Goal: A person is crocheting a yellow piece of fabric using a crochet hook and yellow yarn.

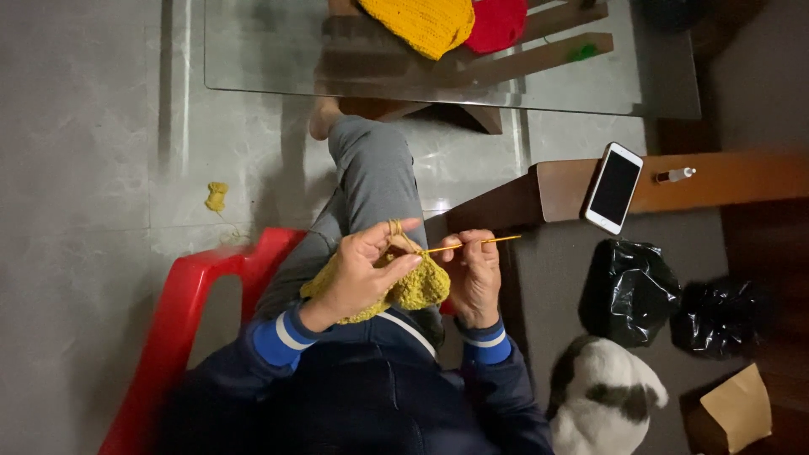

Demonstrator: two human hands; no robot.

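My left hand (pixel 364 268) grips a mustard-yellow crocheted piece (pixel 419 289) over my lap, with a strand of yarn looped over its fingers. Close beside it, my right hand (pixel 474 274) pinches a thin yellow crochet hook (pixel 480 243), whose shaft points out to the right and whose tip meets the yarn at the left hand. Both hands touch the crocheted piece. I sit on a red plastic chair (pixel 181 312) in a dark jacket with blue-and-white cuffs.
A glass table (pixel 253 50) ahead carries a yellow crocheted piece (pixel 421 24) and a red one (pixel 499 24). A phone (pixel 614 187) and small bottle (pixel 675 175) lie on a wooden ledge. Black bags (pixel 628 291), a white-and-grey cat (pixel 602 404), a paper bag (pixel 739 406) and a yarn scrap (pixel 217 195) are on the floor.
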